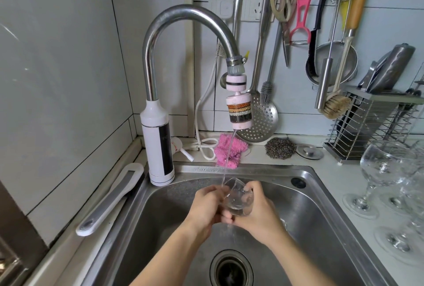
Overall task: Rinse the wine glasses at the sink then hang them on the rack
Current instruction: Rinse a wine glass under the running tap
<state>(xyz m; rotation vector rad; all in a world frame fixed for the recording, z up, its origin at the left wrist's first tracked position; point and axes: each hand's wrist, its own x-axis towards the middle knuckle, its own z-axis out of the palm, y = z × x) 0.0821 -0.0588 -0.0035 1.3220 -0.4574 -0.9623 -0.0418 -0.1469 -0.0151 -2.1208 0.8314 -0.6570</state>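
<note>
Clear wine glass (238, 198) tilted under faucet (190, 40) stream at lower centre, gripped by left hand (206, 207) and right hand (259, 212), above steel sink (321, 205).

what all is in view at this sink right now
held wine glass: one, clear, under the water stream over the sink
other wine glasses: several, clear, upright on the right counter
sink: one, steel, centre
faucet: one, steel with white base, back left, running
cloth: one, pink, ledge behind sink
scourer: one, grey, right of cloth
skimmer: one, steel, hanging on wall
peeler: one, pink, hanging on wall
left hand: one, grips the glass's left side
right hand: one, grips the glass's right side
</note>
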